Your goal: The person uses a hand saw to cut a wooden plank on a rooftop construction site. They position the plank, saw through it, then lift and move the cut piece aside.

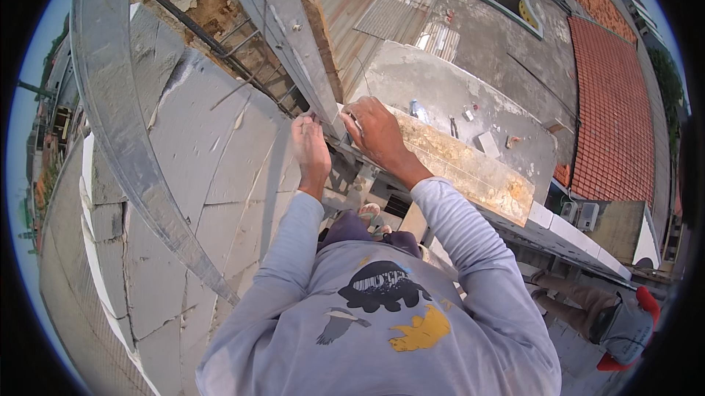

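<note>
A long grey board (283,29) slants down from the top of the head view, its lower end between my hands. My left hand (311,148) rests against the left side of that end, fingers stretched upward and a little bent. On the other side, my right hand (378,132) is closed, thumb and fingers pinched together beside the board's corner. Whatever lies in that pinch is too small and covered to name. A thin line rises just above the right hand. Below it runs a weathered, yellowish ledge (459,165).
Pale block walls (198,132) stand to the left, crossed by a long grey bar (147,146). Steel rebar (213,47) juts out above. Pliers (454,127), a plastic bottle (418,111) and white fragments lie on a concrete slab (411,73). Another person (609,322) is at lower right.
</note>
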Available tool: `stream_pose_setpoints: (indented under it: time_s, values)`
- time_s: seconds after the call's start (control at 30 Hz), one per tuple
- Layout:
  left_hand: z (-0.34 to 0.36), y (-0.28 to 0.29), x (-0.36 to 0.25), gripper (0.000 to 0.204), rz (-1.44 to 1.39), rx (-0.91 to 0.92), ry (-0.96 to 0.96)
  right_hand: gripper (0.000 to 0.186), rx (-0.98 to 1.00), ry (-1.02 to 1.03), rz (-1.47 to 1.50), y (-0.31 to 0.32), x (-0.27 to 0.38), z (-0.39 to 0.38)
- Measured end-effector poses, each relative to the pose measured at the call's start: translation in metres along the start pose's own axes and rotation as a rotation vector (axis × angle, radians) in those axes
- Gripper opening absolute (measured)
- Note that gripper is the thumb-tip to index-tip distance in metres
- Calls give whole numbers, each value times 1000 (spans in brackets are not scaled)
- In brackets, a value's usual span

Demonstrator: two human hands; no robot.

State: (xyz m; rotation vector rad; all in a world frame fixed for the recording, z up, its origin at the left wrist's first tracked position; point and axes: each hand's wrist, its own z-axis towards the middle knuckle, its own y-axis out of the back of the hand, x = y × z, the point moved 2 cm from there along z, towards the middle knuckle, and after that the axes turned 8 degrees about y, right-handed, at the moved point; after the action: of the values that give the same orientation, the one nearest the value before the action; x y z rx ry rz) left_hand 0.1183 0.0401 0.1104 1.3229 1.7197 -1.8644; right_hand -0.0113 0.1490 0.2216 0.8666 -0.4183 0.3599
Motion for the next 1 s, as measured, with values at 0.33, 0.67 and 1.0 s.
stream_pose_setpoints:
  time_s: [0.33,0.67,1.0]
  values:
    - [2,42,15,28,211,-53,1,32,199,-375,60,-69,56,4]
    - [-14,22,-8,28,755,130,-316,21,-1,-146,342,-40,32,-16]
    - [-3,29,-5,23,479,97,-164,33,163,153,359,-28,46,-11]
